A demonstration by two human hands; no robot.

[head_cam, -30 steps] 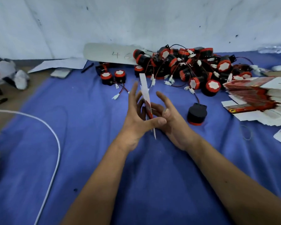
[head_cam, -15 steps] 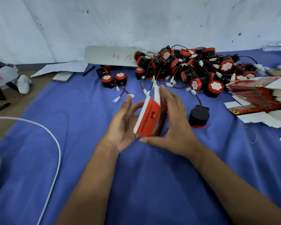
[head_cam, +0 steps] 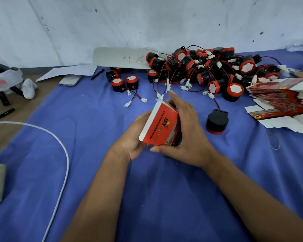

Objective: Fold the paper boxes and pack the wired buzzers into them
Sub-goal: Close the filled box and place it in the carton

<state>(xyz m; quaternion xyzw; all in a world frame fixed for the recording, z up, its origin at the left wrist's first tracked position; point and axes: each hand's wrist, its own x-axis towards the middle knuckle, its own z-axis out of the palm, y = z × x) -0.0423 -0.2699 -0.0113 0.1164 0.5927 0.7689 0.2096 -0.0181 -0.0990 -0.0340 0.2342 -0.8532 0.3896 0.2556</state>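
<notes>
Both hands hold one red and white paper box raised over the blue-covered counter, in front of the person. The left hand cups the box from beneath with fingers curled round its near-left side; the right hand wraps its right side, thumb under the lower corner and forefinger extended along the far end. The box appears partly squared up; whether its end flaps are tucked cannot be told. To finish the step well, in my judgement, the walls should be pressed square along their creases, one hand bracing while the other turns in a flap, without crushing the thin card. A single black buzzer stands just right of the hands, base down, its wire running up toward the heap of wired buzzers at the back. The stack of flat boxes lies well to the right, near the cloth's edge. Open cloth lies between the hands and the body; a white cable curves across the left side and loose connectors sit just beyond the box, both liable to snag.
</notes>
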